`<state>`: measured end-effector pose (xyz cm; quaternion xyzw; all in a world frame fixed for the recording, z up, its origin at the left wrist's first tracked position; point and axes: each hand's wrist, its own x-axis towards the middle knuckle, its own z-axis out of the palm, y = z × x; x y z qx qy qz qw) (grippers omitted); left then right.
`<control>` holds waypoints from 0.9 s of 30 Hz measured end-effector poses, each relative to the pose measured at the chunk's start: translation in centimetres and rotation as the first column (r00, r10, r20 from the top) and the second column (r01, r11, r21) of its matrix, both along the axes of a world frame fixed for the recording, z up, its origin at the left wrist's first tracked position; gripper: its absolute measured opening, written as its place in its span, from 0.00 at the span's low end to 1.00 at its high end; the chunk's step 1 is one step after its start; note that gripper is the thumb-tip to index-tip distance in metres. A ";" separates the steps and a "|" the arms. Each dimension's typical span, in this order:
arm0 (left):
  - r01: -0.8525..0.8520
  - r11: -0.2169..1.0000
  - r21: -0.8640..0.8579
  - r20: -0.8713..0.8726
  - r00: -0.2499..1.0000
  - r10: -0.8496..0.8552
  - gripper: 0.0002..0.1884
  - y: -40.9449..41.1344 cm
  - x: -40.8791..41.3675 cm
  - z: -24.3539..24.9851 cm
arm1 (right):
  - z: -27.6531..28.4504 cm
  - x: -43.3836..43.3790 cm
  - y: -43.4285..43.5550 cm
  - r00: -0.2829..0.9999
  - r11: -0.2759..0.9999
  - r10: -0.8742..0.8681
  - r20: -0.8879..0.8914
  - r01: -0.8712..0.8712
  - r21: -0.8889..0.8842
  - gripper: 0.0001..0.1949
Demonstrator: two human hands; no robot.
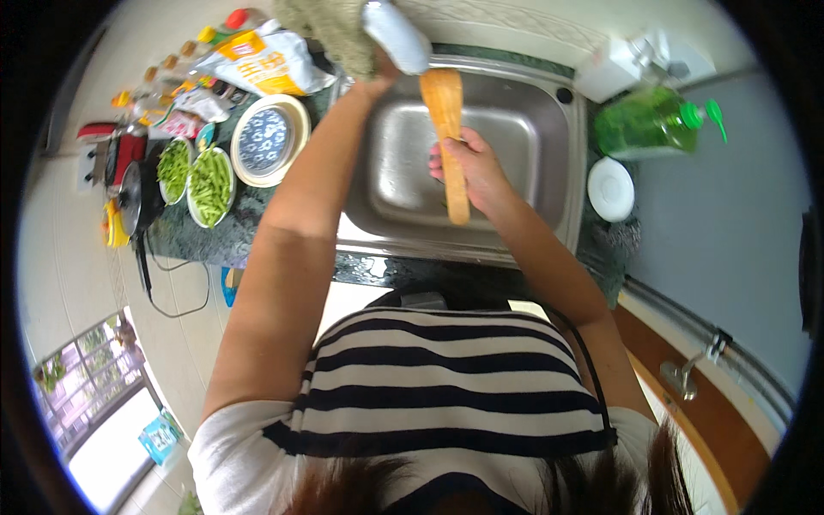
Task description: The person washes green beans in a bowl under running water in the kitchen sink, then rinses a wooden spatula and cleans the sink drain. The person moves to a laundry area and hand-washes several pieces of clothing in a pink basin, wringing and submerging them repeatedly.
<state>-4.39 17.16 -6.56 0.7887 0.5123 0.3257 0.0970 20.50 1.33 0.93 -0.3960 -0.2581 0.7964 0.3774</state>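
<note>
My right hand (475, 161) grips a wooden spatula (443, 103) by its handle, over the stainless steel sink (412, 129). The broad blade points away from me, close to the lower end of a white rounded fixture (398, 38), perhaps a tap. My left hand (382, 74) reaches to the sink's far left corner, beside that fixture. A hanging olive-green towel (341, 32) and the white fixture hide most of its fingers, so its grip does not show.
Left on the dark green counter are bowls of cut green vegetables (210, 187), a blue-patterned dish (262, 141), a printed bag (264, 61), bottles and a black pan (132, 199). To the right stand a green pump bottle (644, 122) and a small white dish (611, 190).
</note>
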 end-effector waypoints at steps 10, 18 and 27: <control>-0.365 0.904 -0.223 0.349 0.836 0.424 0.13 -6.4 8.9 5.7 | -0.9 0.6 -1.3 0.997 0.998 -0.064 -0.036 0.064 -0.019 0.14; -0.027 0.941 -0.338 0.471 0.860 0.194 0.16 -10.7 13.2 12.1 | -4.3 -0.6 -1.7 0.963 0.962 -0.268 0.010 0.268 -0.042 0.12; 0.619 0.283 -0.733 0.537 0.270 0.799 0.17 -15.5 12.3 6.4 | -0.8 5.7 -2.4 0.969 0.921 -0.009 0.248 -0.089 0.380 0.12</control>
